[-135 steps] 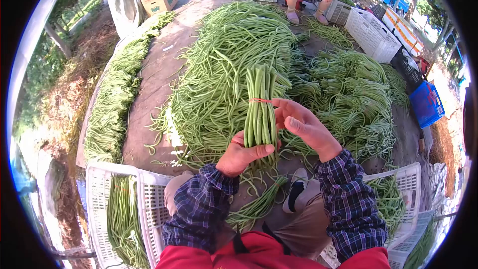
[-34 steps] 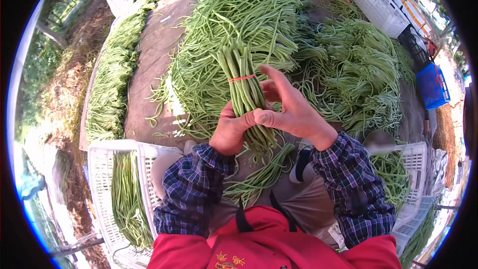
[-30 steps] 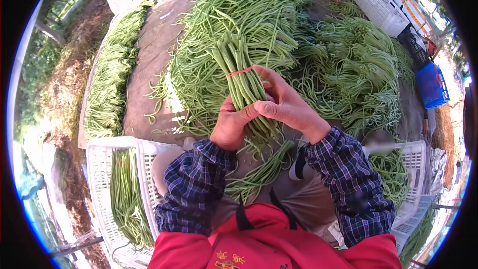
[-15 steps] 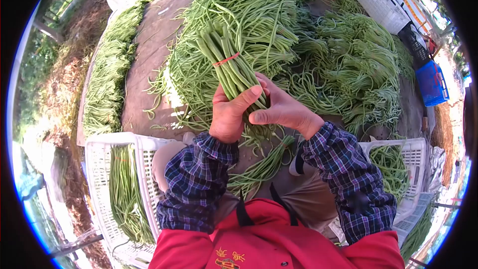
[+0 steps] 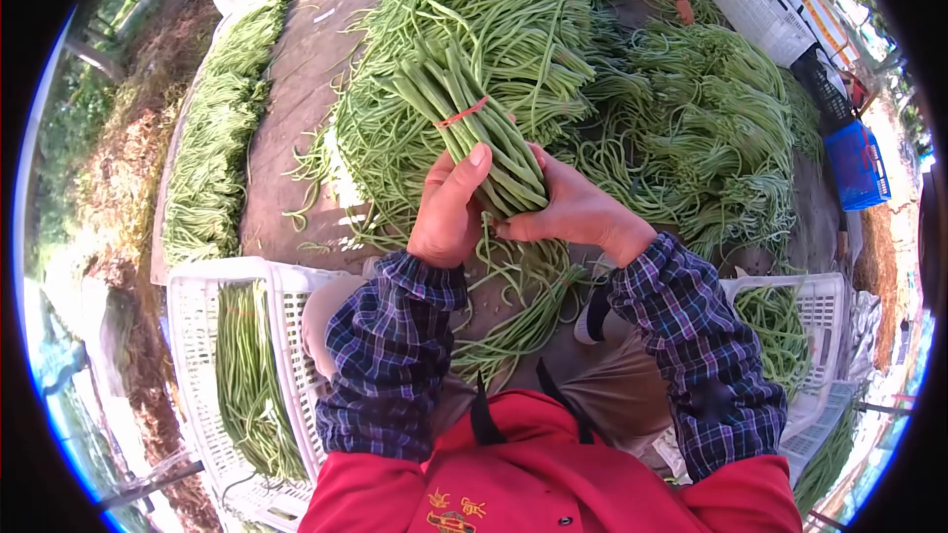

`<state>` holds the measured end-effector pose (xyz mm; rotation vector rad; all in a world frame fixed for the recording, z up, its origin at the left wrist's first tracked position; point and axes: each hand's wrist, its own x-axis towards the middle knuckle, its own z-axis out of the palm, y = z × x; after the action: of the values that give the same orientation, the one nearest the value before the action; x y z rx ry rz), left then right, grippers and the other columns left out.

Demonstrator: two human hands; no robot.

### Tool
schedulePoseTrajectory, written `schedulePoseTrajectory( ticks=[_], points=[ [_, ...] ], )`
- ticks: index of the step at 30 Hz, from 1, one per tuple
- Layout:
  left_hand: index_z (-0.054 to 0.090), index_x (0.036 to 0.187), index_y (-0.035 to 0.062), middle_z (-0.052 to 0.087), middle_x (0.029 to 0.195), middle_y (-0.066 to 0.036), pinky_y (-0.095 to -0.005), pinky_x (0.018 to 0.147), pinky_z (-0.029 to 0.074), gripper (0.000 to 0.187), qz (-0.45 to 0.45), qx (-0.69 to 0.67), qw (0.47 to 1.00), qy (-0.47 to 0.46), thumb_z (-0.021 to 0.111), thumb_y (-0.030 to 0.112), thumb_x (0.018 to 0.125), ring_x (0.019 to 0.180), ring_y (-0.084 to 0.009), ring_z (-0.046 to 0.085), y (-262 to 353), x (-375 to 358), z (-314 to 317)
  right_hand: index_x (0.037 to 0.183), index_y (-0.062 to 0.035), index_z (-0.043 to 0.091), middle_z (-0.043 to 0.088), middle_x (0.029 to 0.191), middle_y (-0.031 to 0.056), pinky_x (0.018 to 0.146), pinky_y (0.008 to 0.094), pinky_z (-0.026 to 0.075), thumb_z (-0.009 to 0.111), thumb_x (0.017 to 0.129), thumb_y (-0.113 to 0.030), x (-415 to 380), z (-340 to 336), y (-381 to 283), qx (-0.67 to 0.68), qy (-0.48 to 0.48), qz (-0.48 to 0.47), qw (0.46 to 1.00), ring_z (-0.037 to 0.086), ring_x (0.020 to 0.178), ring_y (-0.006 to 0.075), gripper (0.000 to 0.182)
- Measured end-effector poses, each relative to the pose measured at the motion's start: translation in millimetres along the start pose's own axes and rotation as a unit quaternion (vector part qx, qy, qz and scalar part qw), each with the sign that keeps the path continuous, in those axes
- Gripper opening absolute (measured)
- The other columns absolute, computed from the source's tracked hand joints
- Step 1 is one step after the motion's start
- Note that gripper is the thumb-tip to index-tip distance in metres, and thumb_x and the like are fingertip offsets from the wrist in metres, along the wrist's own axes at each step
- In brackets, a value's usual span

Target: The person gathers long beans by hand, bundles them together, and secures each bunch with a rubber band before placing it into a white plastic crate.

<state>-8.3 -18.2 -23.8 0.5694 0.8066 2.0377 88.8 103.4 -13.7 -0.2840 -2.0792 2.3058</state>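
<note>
A bundle of long green beans [image 5: 499,160] is raised in front of me, tilted with its upper end to the left. A red band [image 5: 462,113] circles it near the upper part. My left hand [image 5: 446,205] closes on the bundle's left side, thumb on the front and fingers mostly hidden behind. My right hand [image 5: 581,209] wraps the lower right side, its thumb near the bottom end. Looser long beans [image 5: 528,331] lie below the hands, between my legs. Beyond the bundle rises a big heap of long beans [image 5: 533,20].
On the left, a white crate [image 5: 181,336] holds beans; another white crate [image 5: 829,336] with beans stands at the right. A long row of beans [image 5: 212,158] runs along the left. A co-worker's hand [image 5: 683,10] touches the right heap [image 5: 701,128]. A blue crate [image 5: 857,168] sits far right.
The bundle has turned slightly and its lower end has swung right. My left thumb has moved up along it, and my right hand has shifted a little right. The co-worker's arm reaches farther down.
</note>
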Motion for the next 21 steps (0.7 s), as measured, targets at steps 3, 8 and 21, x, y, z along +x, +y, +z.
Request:
schedulePoseTrajectory(
  ticks=[3, 8, 21],
  points=[
    [0.052, 0.113, -0.0002, 0.062, 0.100, -0.010, -0.0319, 0.083, 0.048, 0.037, -0.034, 0.006, 0.999, 0.023, 0.060, 0.025, 0.087, 0.091, -0.0179, 0.060, -2, -1, -7, 0.128, -0.0047, 0.038, 0.054, 0.110, 0.0035, 0.088, 0.0273, 0.043, 0.075, 0.063, -0.004, -2, -3, 4, 0.056, -0.042, 0.045, 0.997, 0.050, 0.102, 0.0111, 0.075],
    [0.056, 0.098, 0.0008, 0.063, 0.086, -0.008, -0.0285, 0.068, 0.051, 0.030, -0.012, 0.063, 0.994, 0.085, 0.068, 0.023, 0.082, 0.074, -0.0155, 0.062, -7, -3, -3, 0.127, -0.0049, 0.040, 0.054, 0.108, 0.0036, 0.086, 0.0274, 0.044, 0.074, 0.064, -0.006, -3, 5, 3, 0.015, -0.047, 0.013, 0.999, 0.051, 0.098, 0.0114, 0.072],
    [0.049, 0.116, 0.0070, 0.058, 0.100, -0.001, -0.0249, 0.078, 0.047, 0.041, 0.051, 0.047, 0.975, 0.209, 0.069, 0.020, 0.083, 0.087, -0.0093, 0.055, -33, 3, 0, 0.135, -0.0022, 0.029, 0.056, 0.111, 0.0166, 0.087, 0.0340, 0.045, 0.073, 0.064, -0.011, 1, 11, 26, -0.216, 0.081, -0.012, 0.973, 0.056, 0.103, 0.0263, 0.084]
  ],
)
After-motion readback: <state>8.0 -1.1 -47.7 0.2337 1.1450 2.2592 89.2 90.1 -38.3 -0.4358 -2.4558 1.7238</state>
